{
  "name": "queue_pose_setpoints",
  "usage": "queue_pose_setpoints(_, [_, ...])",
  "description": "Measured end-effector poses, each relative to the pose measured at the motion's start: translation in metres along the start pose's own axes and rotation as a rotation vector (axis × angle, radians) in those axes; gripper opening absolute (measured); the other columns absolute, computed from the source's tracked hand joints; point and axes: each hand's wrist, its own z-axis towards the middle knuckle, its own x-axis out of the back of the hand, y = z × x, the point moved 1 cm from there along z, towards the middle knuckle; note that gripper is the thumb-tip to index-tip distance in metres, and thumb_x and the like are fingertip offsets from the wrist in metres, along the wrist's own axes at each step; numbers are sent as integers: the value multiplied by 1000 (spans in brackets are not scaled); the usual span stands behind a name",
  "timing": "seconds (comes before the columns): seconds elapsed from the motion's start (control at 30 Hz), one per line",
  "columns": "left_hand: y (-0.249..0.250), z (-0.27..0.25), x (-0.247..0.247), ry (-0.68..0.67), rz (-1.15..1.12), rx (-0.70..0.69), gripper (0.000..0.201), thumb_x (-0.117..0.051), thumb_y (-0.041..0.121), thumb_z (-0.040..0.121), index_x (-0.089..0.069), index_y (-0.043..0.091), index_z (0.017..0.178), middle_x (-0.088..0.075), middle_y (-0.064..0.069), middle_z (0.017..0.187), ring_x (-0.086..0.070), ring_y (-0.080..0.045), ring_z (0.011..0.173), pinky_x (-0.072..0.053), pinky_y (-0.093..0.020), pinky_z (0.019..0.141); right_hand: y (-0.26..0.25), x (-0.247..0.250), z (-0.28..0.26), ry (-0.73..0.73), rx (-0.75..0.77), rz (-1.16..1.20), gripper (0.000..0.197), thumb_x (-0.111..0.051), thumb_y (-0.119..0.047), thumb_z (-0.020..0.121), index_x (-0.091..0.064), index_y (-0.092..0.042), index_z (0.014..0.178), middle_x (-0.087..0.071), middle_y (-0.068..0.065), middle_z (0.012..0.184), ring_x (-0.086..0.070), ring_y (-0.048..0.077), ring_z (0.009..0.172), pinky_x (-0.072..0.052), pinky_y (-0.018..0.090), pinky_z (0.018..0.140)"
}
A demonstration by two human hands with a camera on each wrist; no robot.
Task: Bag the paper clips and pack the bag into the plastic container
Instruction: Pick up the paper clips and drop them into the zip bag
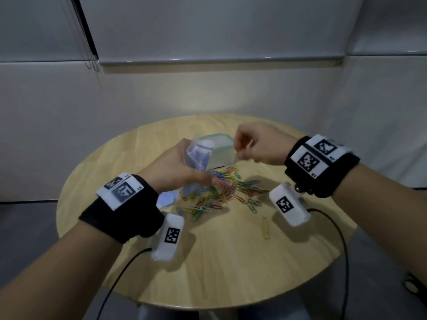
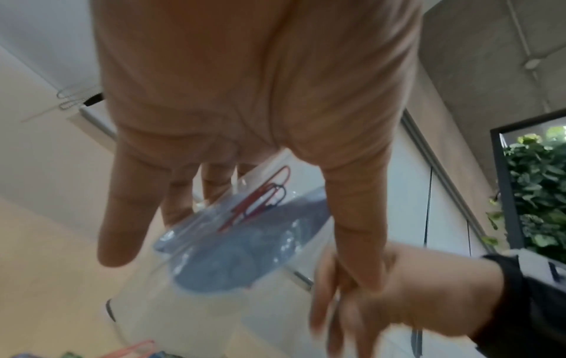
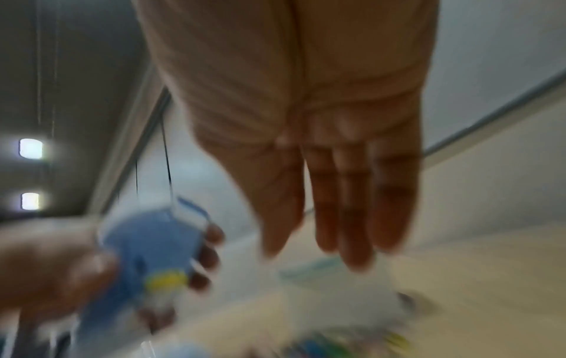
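- One stray yellowish clip (image 1: 265, 228) lies nearest the person on the table (image 1: 231, 273), apart from the rest; I judge it easiest to forget, so sweep it in with the last handful
- Most clips (image 1: 221, 192) are in a loose coloured heap at mid-table, just below the raised hands; take small pinches rather than a big scoop, since linked clips will likely drag others off the edge
- The left hand (image 1: 175, 165) grips the bag (image 1: 198, 155) above the heap, fingers and thumb curled round its body; the left wrist view shows a few red clips (image 2: 260, 198) already inside, so filling looks barely begun
- Better to hold the bag by the lip, mouth up and propped wide, low over the heap, so drops fall short and nothing spills back out
- The right hand (image 1: 258, 144) hovers just right of the bag mouth; its wrist view shows straight fingers (image 3: 352, 206) with nothing between them, though blur leaves small items uncertain
- The container (image 1: 221, 151) stands beyond the bag, touching or just behind it; whether it is lidded I cannot tell
- Press air out and seal fully before packing, so the bag lies flat inside
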Motion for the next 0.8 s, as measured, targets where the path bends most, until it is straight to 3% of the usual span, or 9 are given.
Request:
queue_pose_setpoints(0.03, [-2,1,2,18,31,12,67,-94,29,56,-57,20,111,-62,10,88,-57,1,72,-39,-14,53,13,-8,-1,-157,-103,-230,23,-77,-23,74,-59,-22,90,-63,0,92,-59,20,85,-46,23,63])
queue_pose_setpoints(0.1, [-5,2,3,50,84,31,66,-94,34,55,-59,19,109,-62,9,87,-57,-2,73,-38,-18,54,35,-26,-4,-379,-259,-486,62,-82,-45,64,-59,-18,115,-63,0,110,-60,22,99,-51,30,81])
queue_pose_setpoints(0.17, [-7,3,4,75,128,44,65,-93,37,56,-61,20,110,-62,10,86,-57,-2,73,-38,-20,57,44,-39,-2,-407,-263,-510,75,-82,-50,61,-58,-14,122,-65,4,116,-61,24,102,-52,33,87])
queue_pose_setpoints(0.27, [-10,2,4,75,156,49,70,-91,41,58,-57,26,117,-61,15,88,-57,2,77,-39,-16,59,43,-45,4,-363,-210,-516,48,-81,-35,69,-68,-10,109,-71,6,105,-64,23,90,-51,28,75])
queue_pose_setpoints(0.4, [-10,-1,5,22,194,29,85,-90,48,55,-46,29,126,-61,15,99,-59,-5,88,-42,-22,67,38,-48,9,-341,-173,-508,26,-79,-22,72,-73,-9,93,-72,6,92,-64,22,79,-50,28,67])
queue_pose_setpoints(0.57, [-6,1,4,3,247,48,84,-90,46,58,-44,24,125,-55,16,90,-52,3,76,-37,-21,57,36,-28,7,-192,-210,-145,8,-76,-8,73,-76,-10,81,-69,1,67,-59,11,55,-50,26,53])
queue_pose_setpoints(0.7, [-4,3,0,-34,248,61,82,-90,43,60,-44,21,124,-55,14,88,-52,2,73,-36,-21,56,26,-3,7,-63,-232,266,7,-71,0,77,-71,-6,80,-66,7,63,-59,15,53,-48,19,45])
queue_pose_setpoints(0.8, [1,5,-5,-46,230,64,88,-89,45,61,-38,19,128,-57,9,91,-55,-3,76,-39,-24,57,7,13,11,53,-200,608,11,-68,4,79,-66,-7,76,-66,2,54,-58,11,44,-49,15,42])
